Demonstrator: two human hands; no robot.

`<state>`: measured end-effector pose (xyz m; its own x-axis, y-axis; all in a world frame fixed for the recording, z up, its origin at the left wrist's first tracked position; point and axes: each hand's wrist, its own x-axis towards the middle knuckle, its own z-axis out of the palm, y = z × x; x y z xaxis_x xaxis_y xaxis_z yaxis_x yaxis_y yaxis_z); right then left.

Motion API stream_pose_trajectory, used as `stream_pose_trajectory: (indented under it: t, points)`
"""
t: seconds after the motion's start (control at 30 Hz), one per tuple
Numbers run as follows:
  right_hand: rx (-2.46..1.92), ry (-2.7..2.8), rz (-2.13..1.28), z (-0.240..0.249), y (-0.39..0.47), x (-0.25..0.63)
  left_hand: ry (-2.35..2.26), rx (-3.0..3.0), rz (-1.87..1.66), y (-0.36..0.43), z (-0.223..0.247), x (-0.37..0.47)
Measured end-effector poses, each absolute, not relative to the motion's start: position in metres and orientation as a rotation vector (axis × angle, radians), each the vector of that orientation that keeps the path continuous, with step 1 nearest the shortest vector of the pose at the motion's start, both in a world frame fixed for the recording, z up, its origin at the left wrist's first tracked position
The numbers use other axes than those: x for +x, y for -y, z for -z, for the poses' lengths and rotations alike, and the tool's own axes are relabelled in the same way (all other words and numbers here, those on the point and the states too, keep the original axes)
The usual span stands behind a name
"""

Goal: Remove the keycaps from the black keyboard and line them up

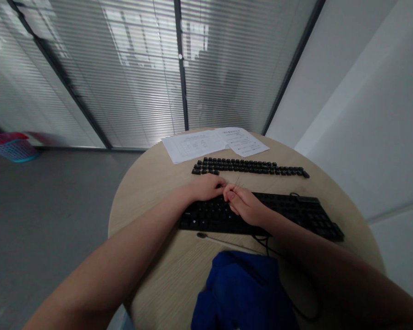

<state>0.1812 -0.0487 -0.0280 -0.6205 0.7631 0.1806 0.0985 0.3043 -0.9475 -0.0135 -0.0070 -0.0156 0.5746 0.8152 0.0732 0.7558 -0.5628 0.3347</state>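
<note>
A black keyboard lies across the round table, with my forearms reaching over it from both sides. My right hand is closed above its left-middle part. Thin wires stick up from between those fingers, looking like a wire keycap puller; its lower end is hidden. My left hand rests at the keyboard's back left edge, fingers curled and thumb close to the index finger beside my right fingertips. Whatever those left fingers hold, if anything, is hidden. Behind the keyboard, loose black keycaps stand in rows.
Printed sheets lie at the far side of the round table. In front of the keyboard are a toothbrush-like thin brush, a blue cloth and a black cable. A red and blue basket stands on the floor at left.
</note>
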Motion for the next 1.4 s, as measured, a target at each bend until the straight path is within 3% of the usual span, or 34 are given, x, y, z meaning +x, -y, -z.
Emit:
stream_pose_trajectory:
  t: [0.53, 1.4]
  points:
    - [-0.688, 2.381, -0.827, 0.012, 0.052, 0.18, -1.287, 2.547, -0.296, 0.008, 0.012, -0.014]
    - [-0.599, 2.481, -0.684, 0.011, 0.05, 0.179, -1.304, 2.471, -0.327, 0.006, 0.015, -0.014]
